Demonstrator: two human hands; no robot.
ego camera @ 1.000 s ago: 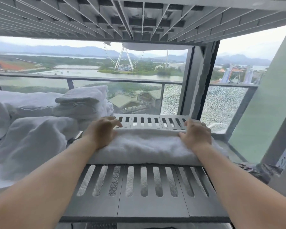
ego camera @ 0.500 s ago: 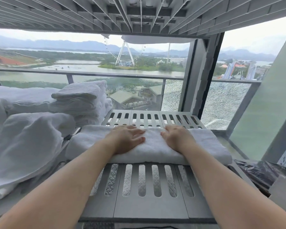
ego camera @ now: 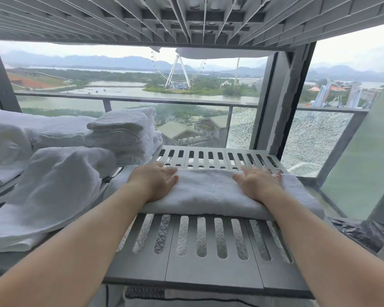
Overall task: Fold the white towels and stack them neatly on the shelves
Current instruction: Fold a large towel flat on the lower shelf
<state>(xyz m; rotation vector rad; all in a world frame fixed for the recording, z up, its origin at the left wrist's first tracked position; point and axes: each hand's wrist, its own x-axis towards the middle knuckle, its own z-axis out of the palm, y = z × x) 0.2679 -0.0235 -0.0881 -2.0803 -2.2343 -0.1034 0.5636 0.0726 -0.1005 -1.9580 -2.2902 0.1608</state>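
Note:
A folded white towel (ego camera: 206, 191) lies across the slatted grey shelf (ego camera: 208, 251) in front of me. My left hand (ego camera: 154, 181) rests flat on its left part, fingers spread and pointing right. On the towel's right part my right hand (ego camera: 258, 182) lies flat too, fingers apart. Neither hand grips the cloth. A neat stack of folded white towels (ego camera: 124, 134) stands at the shelf's back left.
Loose, crumpled white towels (ego camera: 53, 187) fill the left side of the shelf. Another slatted shelf (ego camera: 186, 21) hangs close overhead. A dark upright post (ego camera: 275, 103) stands at the back right, with a glass balcony railing (ego camera: 315, 138) behind.
Both hands have slid apart along the towel, from its middle toward its ends, staying flat on it. The view has shifted slightly.

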